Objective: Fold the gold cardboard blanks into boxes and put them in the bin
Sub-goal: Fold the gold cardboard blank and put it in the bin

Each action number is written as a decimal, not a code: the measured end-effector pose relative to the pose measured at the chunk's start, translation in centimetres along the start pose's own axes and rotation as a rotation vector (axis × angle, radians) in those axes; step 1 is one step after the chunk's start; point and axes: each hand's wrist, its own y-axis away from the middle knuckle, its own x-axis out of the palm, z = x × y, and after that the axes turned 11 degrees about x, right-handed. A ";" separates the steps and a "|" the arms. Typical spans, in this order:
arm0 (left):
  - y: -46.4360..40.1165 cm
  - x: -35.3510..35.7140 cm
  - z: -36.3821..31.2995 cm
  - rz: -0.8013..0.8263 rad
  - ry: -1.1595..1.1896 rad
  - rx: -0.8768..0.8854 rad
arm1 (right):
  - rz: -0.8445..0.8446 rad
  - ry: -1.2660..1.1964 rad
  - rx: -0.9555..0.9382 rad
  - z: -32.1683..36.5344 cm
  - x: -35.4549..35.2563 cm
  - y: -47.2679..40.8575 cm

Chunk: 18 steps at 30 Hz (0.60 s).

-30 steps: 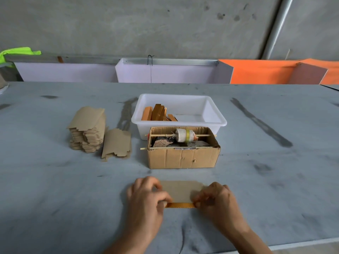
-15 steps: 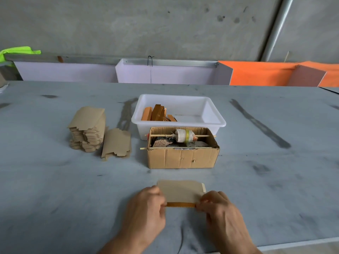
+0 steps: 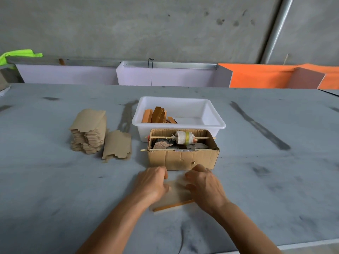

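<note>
Gold-edged cardboard, one blank [image 3: 176,196], lies on the grey table [image 3: 55,198] directly in front of the person, just in front of the brown carton [image 3: 181,159]. Head view: the blank is blurred; its near edge shows a gold strip, the upper face is plain brown.

The left hand [image 3: 153,184] rests on the blank's left end, fingers curled down over the far left edge, gripping it. The right hand [image 3: 203,183] sits on the right end, fingers likewise curled onto the board and gripping it. Both forearms enter from the bottom of the frame.

The bin [image 3: 214,118], white plastic, stands behind the carton, touching or just beside it. Folded gold boxes [image 3: 157,117] lie in its left half, leaning against one another.

The carton is open-topped. A stick [image 3: 201,138] runs across its top with a roll [image 3: 184,139] threaded on it; mixed scraps lie beneath, too unclear to name.

Left of the carton, a stack [image 3: 89,131] of flat blanks stands on the table. A smaller pile [image 3: 117,145] leans beside it, between the stack and the carton.

Behind the table: white panels [image 3: 165,76], orange panels [image 3: 260,76], a concrete wall [image 3: 146,24] and a pipe [image 3: 278,26] at right.
</note>
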 end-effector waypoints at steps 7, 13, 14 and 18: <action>-0.2 -0.2 -0.2 -0.001 0.005 0.026 | 0.131 0.119 -0.133 0.5 -0.3 -2.1; -0.4 -0.7 0.2 0.035 0.145 -0.032 | 0.076 -0.008 -0.123 0.3 -0.7 -2.3; -0.5 -0.8 0.4 0.030 0.196 -0.045 | 0.059 -0.038 -0.113 0.2 -0.7 -2.3; -0.5 -0.7 1.0 -0.015 0.248 -0.035 | 0.066 -0.079 -0.111 -0.3 -0.8 -2.3</action>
